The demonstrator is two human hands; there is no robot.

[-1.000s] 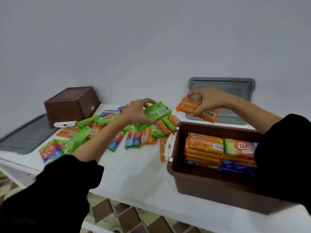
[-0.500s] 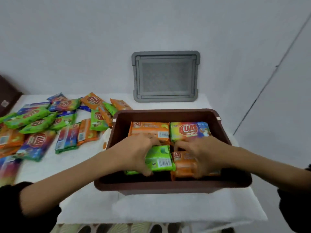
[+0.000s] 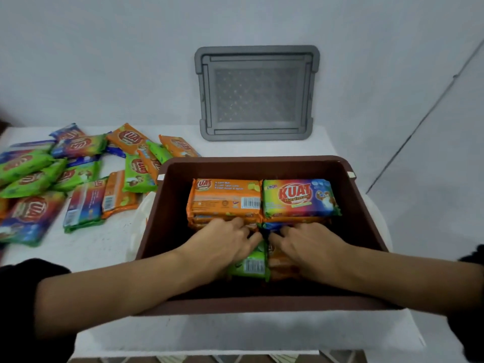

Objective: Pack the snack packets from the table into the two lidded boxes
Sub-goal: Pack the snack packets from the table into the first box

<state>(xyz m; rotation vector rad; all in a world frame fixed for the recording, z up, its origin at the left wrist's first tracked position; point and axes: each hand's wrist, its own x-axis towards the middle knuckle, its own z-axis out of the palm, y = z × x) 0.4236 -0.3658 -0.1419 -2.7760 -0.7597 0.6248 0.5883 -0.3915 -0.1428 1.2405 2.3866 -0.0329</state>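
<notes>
Two black sleeves [image 3: 23, 297]: at the nearest left and right of the view, both cut off by the frame.
Left hand [image 3: 222, 244]: inside the brown box [image 3: 362, 218], fingers fairly straight, lying flat on the green packet [image 3: 248, 265] and pressing it, not curled round it.
Right hand [image 3: 311, 244]: beside the left one, fingers likewise flat, on an orange packet [image 3: 281, 267]; most of that packet is covered.
Fingertips: both sets meet at the foot of the far stacks, where a blue packet [image 3: 272, 226] barely shows.
Box: toward the tabletop's [image 3: 110, 247] near right corner; its near rim is largely hidden by the forearms.
Far half of box: an orange stack [image 3: 225, 200] on the left, touching a rainbow packet [image 3: 298, 197] on the right; what lies under that is mostly out of sight.
Pale shape [image 3: 136, 231]: just beside the box's left wall, too washed out to identify.
Loose packets [image 3: 83, 205]: many, overlapping, along the tabletop's left edge, some cut off there.
Grey lid [image 3: 258, 93]: at the far edge, leaning upright on the wall.
</notes>
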